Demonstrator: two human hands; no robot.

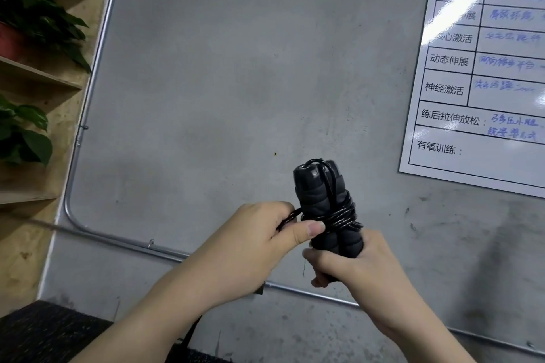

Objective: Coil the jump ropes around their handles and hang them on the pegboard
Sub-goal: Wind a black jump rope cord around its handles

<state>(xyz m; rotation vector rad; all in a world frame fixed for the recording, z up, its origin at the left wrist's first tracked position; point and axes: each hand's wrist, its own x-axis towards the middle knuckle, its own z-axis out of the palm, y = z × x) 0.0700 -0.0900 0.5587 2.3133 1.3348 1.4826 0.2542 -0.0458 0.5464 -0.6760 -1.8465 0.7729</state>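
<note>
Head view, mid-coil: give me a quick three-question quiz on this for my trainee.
1. True or false: both handles are bundled together, upright.
2. Which hand grips the handles' lower end? A) left hand B) right hand
3. Fill in: the left hand pinches the ___ beside the coil.

Key: 1 true. 2 B. 3 rope.
</note>
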